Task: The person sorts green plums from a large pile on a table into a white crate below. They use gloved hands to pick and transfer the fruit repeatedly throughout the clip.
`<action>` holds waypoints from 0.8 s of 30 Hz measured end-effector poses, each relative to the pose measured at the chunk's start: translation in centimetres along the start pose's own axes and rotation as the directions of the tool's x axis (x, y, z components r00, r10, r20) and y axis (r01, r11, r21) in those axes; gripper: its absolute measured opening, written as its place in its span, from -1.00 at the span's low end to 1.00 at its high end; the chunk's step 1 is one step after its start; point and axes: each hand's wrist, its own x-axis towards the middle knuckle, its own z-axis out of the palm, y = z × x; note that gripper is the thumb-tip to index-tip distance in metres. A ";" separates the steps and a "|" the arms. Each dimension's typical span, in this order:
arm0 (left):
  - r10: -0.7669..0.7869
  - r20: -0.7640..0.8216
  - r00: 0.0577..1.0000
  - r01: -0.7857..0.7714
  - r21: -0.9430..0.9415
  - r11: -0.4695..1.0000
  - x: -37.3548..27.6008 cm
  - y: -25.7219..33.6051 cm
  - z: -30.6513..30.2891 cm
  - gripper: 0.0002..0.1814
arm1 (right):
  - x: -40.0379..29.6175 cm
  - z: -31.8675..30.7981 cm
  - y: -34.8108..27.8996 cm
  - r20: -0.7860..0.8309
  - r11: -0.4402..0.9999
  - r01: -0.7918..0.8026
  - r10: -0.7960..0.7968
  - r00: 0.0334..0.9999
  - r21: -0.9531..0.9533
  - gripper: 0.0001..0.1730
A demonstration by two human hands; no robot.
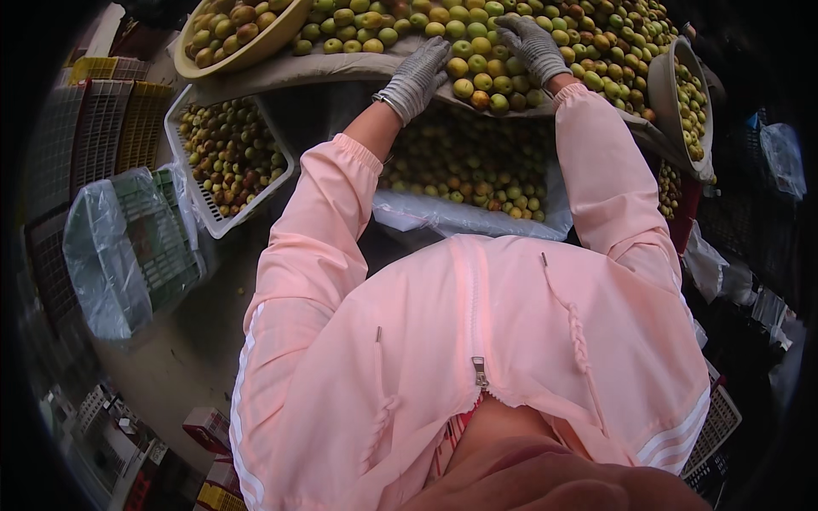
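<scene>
Green, yellow and reddish jujube-like fruits (482, 64) lie spread over a cloth-covered table (358, 64). My left hand (415, 80), in a grey striped glove, rests at the cloth's front edge beside the fruits, its fingers pointing away from me; no fruit shows in it. Farther right, my right hand (533, 50), gloved alike, lies over the fruits with its fingertips among them; whether it holds one cannot be told. Below the table edge, a plastic-lined container (447, 214) holds many more of these fruits.
A yellow basin (291, 29) of fruits stands at the upper left, another basin (664, 96) at the right. A white crate (255, 211) of fruits is below left, beside a green crate (156, 236) with plastic film. Stacked crates (105, 128) line the far left.
</scene>
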 end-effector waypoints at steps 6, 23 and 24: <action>-0.009 -0.031 0.999 0.005 -0.118 0.993 0.0 0.9 0.3 -0.37 | 2.3 1.6 -4.9 0.141 0.978 0.023 0.007 0.990 -0.208 -0.69; 0.036 0.027 0.999 -0.035 -0.036 0.999 0.3 -1.1 0.9 -0.34 | -6.1 -2.5 3.3 -0.061 0.977 -0.213 0.214 0.975 0.022 -0.63; 0.058 0.032 0.998 -0.058 -0.004 0.998 0.2 -1.1 0.9 -0.34 | -5.9 -2.3 3.3 -0.056 0.976 -0.216 0.216 0.975 -0.009 -0.61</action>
